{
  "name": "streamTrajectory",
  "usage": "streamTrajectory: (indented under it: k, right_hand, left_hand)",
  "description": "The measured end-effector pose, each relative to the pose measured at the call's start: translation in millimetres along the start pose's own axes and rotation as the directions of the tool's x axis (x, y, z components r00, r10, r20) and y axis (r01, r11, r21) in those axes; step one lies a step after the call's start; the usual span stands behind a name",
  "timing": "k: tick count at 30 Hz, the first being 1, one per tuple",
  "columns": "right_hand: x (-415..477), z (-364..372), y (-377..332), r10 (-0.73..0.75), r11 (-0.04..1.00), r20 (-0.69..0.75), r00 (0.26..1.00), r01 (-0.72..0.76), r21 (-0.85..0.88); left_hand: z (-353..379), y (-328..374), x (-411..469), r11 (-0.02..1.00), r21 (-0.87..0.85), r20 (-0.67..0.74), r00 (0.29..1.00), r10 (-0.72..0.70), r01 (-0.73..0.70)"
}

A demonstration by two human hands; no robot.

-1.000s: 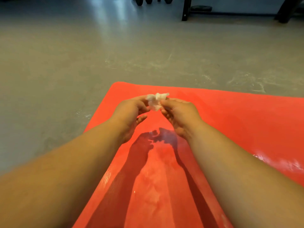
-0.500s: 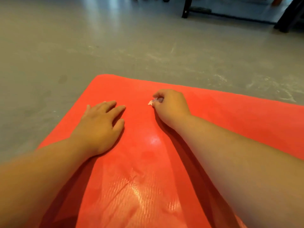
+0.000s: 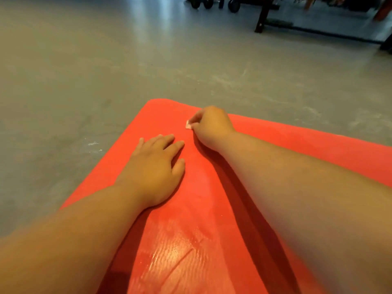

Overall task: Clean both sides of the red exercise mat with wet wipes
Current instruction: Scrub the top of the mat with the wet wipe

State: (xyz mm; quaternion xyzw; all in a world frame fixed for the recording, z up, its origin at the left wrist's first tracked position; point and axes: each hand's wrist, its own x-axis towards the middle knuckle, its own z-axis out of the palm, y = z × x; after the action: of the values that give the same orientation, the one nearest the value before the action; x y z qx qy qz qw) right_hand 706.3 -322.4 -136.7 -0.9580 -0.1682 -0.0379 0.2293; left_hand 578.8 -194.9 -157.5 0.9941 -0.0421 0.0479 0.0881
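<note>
The red exercise mat (image 3: 297, 149) lies flat on the grey floor, its far left corner ahead of me. My right hand (image 3: 212, 124) is curled into a fist near that far edge, pressing a crumpled white wet wipe (image 3: 188, 125) against the mat; only a small tip of the wipe shows past the fingers. My left hand (image 3: 154, 168) rests flat on the mat, palm down, fingers spread, just behind and left of the right hand. A wet sheen glistens on the mat between my forearms.
Grey concrete floor (image 3: 84, 81) surrounds the mat on the left and far side. Black gym equipment with a frame leg (image 3: 262, 18) and wheels (image 3: 203, 3) stands at the back right, well away from the mat.
Both hands held the wipe above the mat a second ago. The left hand let go and settled flat on the mat; the right hand took the wipe down and pushed it toward the far edge.
</note>
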Motion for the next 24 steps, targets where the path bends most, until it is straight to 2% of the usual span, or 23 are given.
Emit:
streamTrajectory:
  k: [2,3,5,7,10,14,16,18,20,22,24]
  right_hand:
    - [1.7,-8.1,15.2,0.024,0.992,-0.047,0.999,-0.030,-0.125]
    - [3.6,-15.5,35.6,0.095,0.971,-0.096,0.991,-0.113,-0.208]
    - [3.2,-33.6,81.3,0.287,0.874,-0.242,0.927,-0.357,-0.329]
    - [0.1,-41.4,103.6,0.395,0.799,-0.303,0.867,-0.487,-0.352]
    - [8.2,-30.2,84.4,0.356,0.844,-0.248,0.901,-0.423,-0.329]
    - [18.5,-5.4,29.4,0.137,0.972,-0.104,0.985,-0.154,-0.177]
    - [16.5,-1.7,15.6,0.021,0.989,-0.022,1.000,-0.024,-0.148]
    - [14.8,-7.6,23.8,-0.022,0.984,0.010,1.000,0.024,-0.175]
    - [13.5,-21.0,54.7,0.089,0.956,-0.099,0.991,-0.113,-0.271]
    - [8.5,-33.2,88.4,0.273,0.881,-0.261,0.926,-0.350,-0.319]
    - [6.4,-33.3,96.8,0.327,0.852,-0.277,0.903,-0.409,-0.326]
  left_hand:
    - [1.7,-1.2,0.8,1.000,-0.019,0.007,1.000,-0.001,0.001]
    - [1.9,-1.1,0.6,1.000,-0.014,0.007,1.000,0.000,0.001]
    - [3.6,0.0,1.0,1.000,0.014,0.004,1.000,0.006,-0.006]
    - [5.3,0.4,1.6,1.000,0.030,0.005,1.000,-0.001,0.001]
    - [4.5,3.3,2.6,0.999,0.038,0.023,1.000,-0.013,0.012]
    - [3.3,2.4,1.1,0.999,0.040,0.024,1.000,-0.011,0.010]
    - [3.3,1.9,0.0,0.999,0.046,0.022,1.000,-0.009,0.008]
    - [2.9,0.9,-0.8,0.999,0.046,0.020,1.000,-0.007,0.006]
    - [2.0,2.1,-1.0,0.999,0.038,0.030,1.000,-0.008,0.006]
    - [2.3,3.3,-0.7,0.999,0.038,0.045,0.999,-0.004,0.002]
    - [2.5,2.5,0.6,0.999,0.040,0.043,0.999,-0.008,0.006]
